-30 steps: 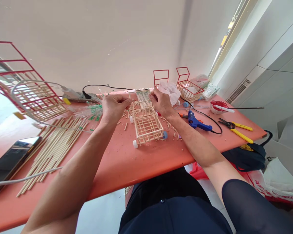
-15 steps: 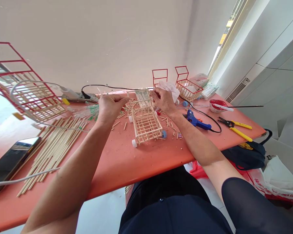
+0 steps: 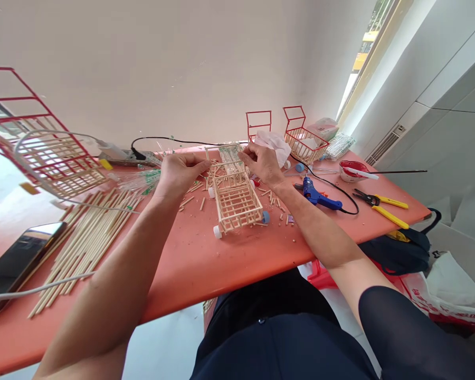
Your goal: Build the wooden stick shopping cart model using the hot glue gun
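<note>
A small cart of pale wooden sticks point(image 3: 239, 200), with bottle caps for wheels, stands on the orange table in the middle of the head view. At its far end rises a stick handle frame point(image 3: 207, 153). My left hand point(image 3: 182, 174) is closed in a pinch at the left side of that end, thumb and forefinger together. On the opposite side my right hand point(image 3: 261, 163) pinches too, fingers curled at the right of the frame. The fingers partly hide the exact spots they grip. Short cut sticks point(image 3: 277, 202) lie scattered around the cart.
A larger red-trimmed stick cart point(image 3: 43, 142) stands left, above long sticks point(image 3: 87, 237) and a phone point(image 3: 21, 258). A blue glue gun point(image 3: 319, 195), yellow-handled pliers point(image 3: 383, 206) and a red paint cup point(image 3: 352, 171) lie right. Behind is another small cart point(image 3: 306, 142).
My right hand has shifted slightly left, and my left fingertips sit a little lower at the cart's far end. The cart stays in nearly the same place.
</note>
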Demonstrator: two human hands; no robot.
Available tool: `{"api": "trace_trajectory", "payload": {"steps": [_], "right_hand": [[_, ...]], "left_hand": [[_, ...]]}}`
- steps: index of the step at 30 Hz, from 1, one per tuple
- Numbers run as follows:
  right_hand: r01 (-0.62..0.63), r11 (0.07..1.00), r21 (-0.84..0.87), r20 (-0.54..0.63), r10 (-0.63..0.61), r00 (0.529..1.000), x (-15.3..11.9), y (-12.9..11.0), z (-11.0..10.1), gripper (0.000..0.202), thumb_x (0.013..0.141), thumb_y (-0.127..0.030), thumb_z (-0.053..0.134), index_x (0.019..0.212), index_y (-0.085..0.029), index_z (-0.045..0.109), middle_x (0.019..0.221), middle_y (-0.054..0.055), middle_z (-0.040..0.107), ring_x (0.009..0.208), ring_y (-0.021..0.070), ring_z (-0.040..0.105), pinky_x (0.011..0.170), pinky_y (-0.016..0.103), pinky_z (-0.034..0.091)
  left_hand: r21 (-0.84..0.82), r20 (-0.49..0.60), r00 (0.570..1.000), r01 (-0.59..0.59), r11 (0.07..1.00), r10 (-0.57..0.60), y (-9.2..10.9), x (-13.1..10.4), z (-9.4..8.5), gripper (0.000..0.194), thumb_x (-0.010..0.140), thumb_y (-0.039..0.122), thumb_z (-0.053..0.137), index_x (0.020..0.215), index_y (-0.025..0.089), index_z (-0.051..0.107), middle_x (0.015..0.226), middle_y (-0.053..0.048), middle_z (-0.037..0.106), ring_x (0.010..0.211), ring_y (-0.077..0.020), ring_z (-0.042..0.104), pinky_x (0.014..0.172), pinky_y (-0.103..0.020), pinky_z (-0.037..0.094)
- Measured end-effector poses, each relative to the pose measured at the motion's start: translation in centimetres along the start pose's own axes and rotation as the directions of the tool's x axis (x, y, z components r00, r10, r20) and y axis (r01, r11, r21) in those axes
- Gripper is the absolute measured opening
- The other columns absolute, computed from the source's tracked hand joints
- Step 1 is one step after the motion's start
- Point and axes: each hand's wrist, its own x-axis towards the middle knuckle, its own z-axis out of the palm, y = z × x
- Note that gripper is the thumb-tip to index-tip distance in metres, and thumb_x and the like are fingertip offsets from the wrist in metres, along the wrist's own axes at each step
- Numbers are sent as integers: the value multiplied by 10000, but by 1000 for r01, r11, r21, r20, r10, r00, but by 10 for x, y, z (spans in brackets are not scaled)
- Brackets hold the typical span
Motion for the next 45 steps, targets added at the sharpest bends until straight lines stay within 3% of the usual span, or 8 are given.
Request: {"api": "trace_trajectory", "payload": {"steps": [3, 8, 10, 14, 30, 40, 45], "right_hand": [[-17, 1000, -14, -24, 17, 1000, 1, 0, 2, 302, 1007, -409, 748, 824, -210, 616, 791, 13, 701, 741, 155, 588, 804, 309, 457], [-27, 998, -49, -53, 24, 998, 3, 0, 1, 378, 1001, -494, 735, 786, -225, 578, 784, 17, 697, 737, 163, 577, 796, 317, 456], [-34, 997, -70, -53, 31, 998, 4, 0, 1, 373, 996, -462, 734, 762, -230, 558, 766, 16, 687, 730, 164, 570, 790, 318, 449], [-44, 994, -100, -50, 39, 998, 4, 0, 1, 316, 984, -322, 714, 738, -237, 535, 750, 13, 683, 725, 167, 573, 794, 322, 439], [10, 989, -151, -70, -21, 997, 1, -1, 6, 344, 1015, -256, 634, 741, -258, 425, 712, -24, 585, 695, 146, 480, 748, 313, 366], [0, 990, -142, -43, -6, 999, 2, -1, 0, 340, 1015, -293, 674, 746, -250, 469, 705, -18, 589, 707, 159, 509, 753, 318, 370], [3, 989, -151, -50, -11, 999, 1, -1, -1, 318, 994, -221, 666, 746, -249, 469, 706, -21, 596, 707, 154, 509, 763, 310, 381]], "left_hand": [[13, -29, 1000, -2, 1000, 2, 4, -4, 4, 130, 758, 287, 779, 651, 214, 786, 668, -28, 738, 623, -169, 684, 611, -267, 593], [-9, -42, 999, 28, 1000, -28, 11, -7, 8, 117, 743, 251, 759, 632, 214, 769, 636, -15, 722, 605, -162, 662, 636, -274, 607], [-21, -51, 998, 38, 999, -39, 12, -8, 10, 112, 737, 240, 753, 630, 211, 759, 618, -12, 707, 594, -158, 656, 633, -272, 604], [-15, -75, 995, 57, 998, -58, 12, -7, 14, 127, 739, 240, 741, 615, 214, 731, 598, -13, 693, 582, -165, 658, 603, -271, 589], [-42, -103, 993, 48, 998, -52, 7, -9, 20, 146, 783, 241, 722, 639, 216, 720, 588, -7, 679, 566, -170, 675, 622, -283, 615], [-134, -115, 990, 70, 989, -85, 12, -10, 22, 123, 765, 188, 744, 642, 193, 735, 577, 10, 656, 557, -142, 639, 617, -260, 631], [-188, -101, 987, 101, 977, -122, 13, -10, 22, 138, 795, 162, 750, 658, 180, 754, 593, 12, 658, 587, -132, 637, 665, -264, 657]]}}
